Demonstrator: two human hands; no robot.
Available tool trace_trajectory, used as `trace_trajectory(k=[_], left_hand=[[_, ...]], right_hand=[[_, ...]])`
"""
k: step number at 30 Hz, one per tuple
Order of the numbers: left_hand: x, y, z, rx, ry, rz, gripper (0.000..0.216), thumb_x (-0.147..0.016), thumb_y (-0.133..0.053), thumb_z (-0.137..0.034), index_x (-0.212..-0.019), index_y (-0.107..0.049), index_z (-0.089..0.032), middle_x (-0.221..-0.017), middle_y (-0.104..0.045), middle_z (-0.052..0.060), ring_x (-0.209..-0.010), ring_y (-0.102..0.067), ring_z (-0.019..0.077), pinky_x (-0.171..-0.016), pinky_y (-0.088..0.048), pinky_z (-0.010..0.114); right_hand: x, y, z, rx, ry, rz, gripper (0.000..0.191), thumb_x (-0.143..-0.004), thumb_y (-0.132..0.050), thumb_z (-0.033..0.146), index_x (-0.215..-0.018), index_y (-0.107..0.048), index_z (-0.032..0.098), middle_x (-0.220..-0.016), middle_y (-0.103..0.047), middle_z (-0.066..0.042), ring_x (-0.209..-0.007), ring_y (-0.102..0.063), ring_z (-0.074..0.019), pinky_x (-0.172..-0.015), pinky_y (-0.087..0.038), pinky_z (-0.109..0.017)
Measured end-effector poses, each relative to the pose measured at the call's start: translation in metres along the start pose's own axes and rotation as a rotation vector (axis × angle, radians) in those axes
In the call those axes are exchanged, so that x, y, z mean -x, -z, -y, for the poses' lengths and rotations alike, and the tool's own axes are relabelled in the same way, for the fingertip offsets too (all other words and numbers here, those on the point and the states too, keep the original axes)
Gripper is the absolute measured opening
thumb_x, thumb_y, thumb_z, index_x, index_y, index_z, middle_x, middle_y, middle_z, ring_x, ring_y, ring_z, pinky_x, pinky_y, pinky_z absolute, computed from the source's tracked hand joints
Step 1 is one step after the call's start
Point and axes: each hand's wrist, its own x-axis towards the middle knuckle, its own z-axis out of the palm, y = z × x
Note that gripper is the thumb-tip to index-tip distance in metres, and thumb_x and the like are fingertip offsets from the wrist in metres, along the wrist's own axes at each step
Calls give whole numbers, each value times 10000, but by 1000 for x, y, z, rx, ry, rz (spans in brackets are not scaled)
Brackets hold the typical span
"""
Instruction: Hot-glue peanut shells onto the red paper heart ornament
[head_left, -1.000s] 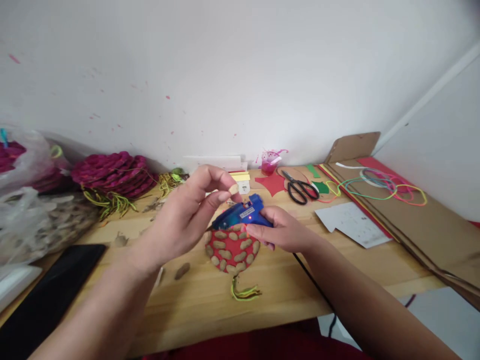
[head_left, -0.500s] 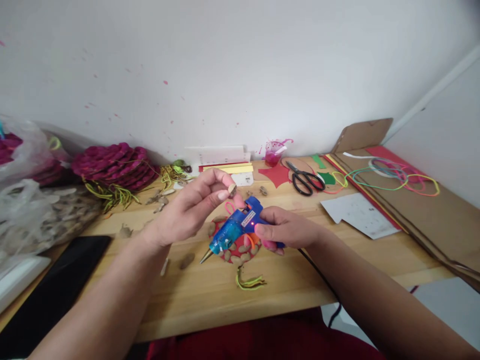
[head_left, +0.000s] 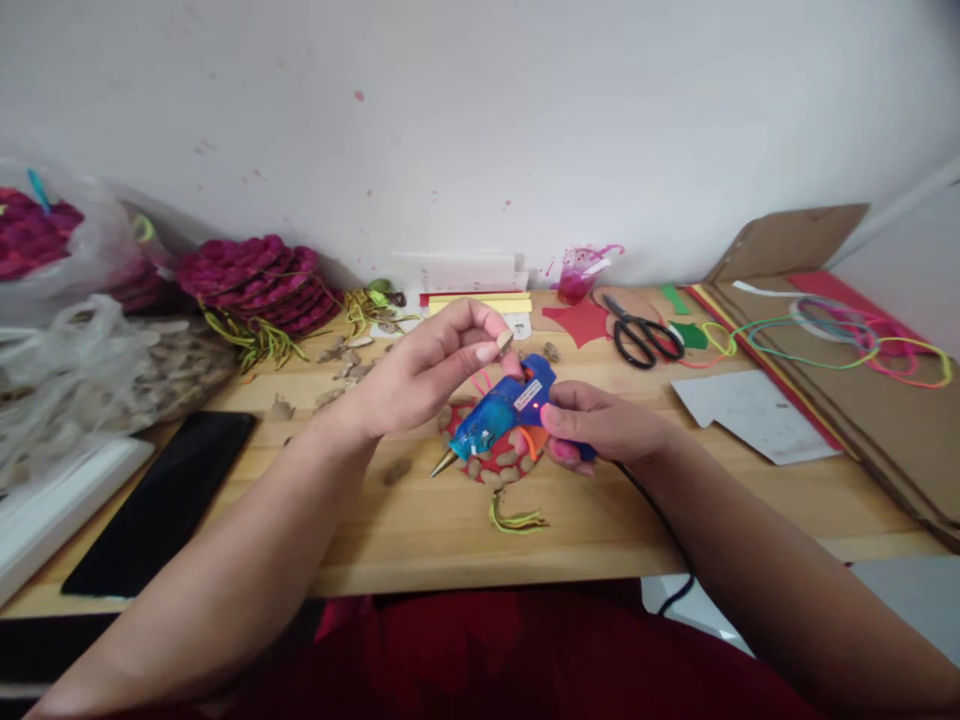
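Observation:
Between thumb and fingers, my left hand [head_left: 427, 370] pinches a small brown shell-like piece [head_left: 505, 343], raised above the table. My right hand [head_left: 600, 425] is wrapped round the handle of a blue glue gun [head_left: 491, 415], whose metal nozzle points down and left; a small light glows on its side. Partly hidden beneath the gun lies a red disc [head_left: 486, 463] with several brown oval pieces along its edge. A yellow-green tassel [head_left: 517, 517] extends from the disc toward me. One loose brown piece [head_left: 397, 470] rests left of the nozzle.
Black-handled scissors [head_left: 641, 335] lie at the back beside red paper [head_left: 581, 322] and a pink-stained cup [head_left: 576, 275]. Magenta stacked discs [head_left: 259, 280], a plastic bag [head_left: 127, 360] and a black slab [head_left: 165, 500] sit left. Cardboard [head_left: 885, 400] covers the right, and a cord [head_left: 667, 510] trails from the gun.
The view has shifted, so everything sits further right and higher in the picture. Both hands keep their holds, with the glue gun in nearly the same pose over the disc.

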Motion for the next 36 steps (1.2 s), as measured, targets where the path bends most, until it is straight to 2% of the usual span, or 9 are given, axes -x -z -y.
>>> trace_trajectory(k=[7, 15, 20, 25, 36], left_hand=[[-2, 4, 8, -13, -25, 16, 163, -999, -644, -339, -1033, -606, -184, -897, -693, 58, -884, -657, 172, -853, -519, 316], [-2, 5, 10, -39, -18, -4, 234, -976, -672, -404, -1017, -612, -181, -890, -684, 61, -867, -652, 180, -845, -500, 331], [-2, 5, 10, -64, -27, -2, 222, -994, -645, -396, -1024, -606, -179, -914, -677, 62, -885, -640, 182, -842, -495, 337], [-1, 7, 9, -91, -26, 14, 218, -1004, -627, -401, -1026, -597, -186, -904, -676, 56, -877, -630, 182, -836, -487, 338], [-2, 8, 12, -89, -23, 31, 231, -1006, -618, -422, -1029, -581, -194, -893, -671, 47, -870, -628, 182, -824, -485, 346]], right_hand=[[-2, -3, 0, -19, -13, -33, 497, -860, -727, 641, -759, -535, 194, -543, -531, 60, -380, -422, -53, -336, -310, -162], [-3, -4, -2, -25, -17, -61, 495, -844, -742, 650, -774, -572, 190, -522, -528, 61, -370, -406, -51, -336, -321, -165], [-3, -4, -1, -35, -34, -86, 504, -812, -770, 657, -775, -574, 194, -505, -518, 63, -370, -393, -57, -333, -334, -171], [-3, -4, -3, -51, -21, -76, 476, -848, -753, 629, -804, -600, 180, -515, -517, 66, -374, -383, -40, -344, -344, -145], [-5, -4, -5, -45, -28, -106, 511, -807, -775, 658, -791, -564, 192, -496, -514, 77, -365, -383, -43, -326, -348, -140]])
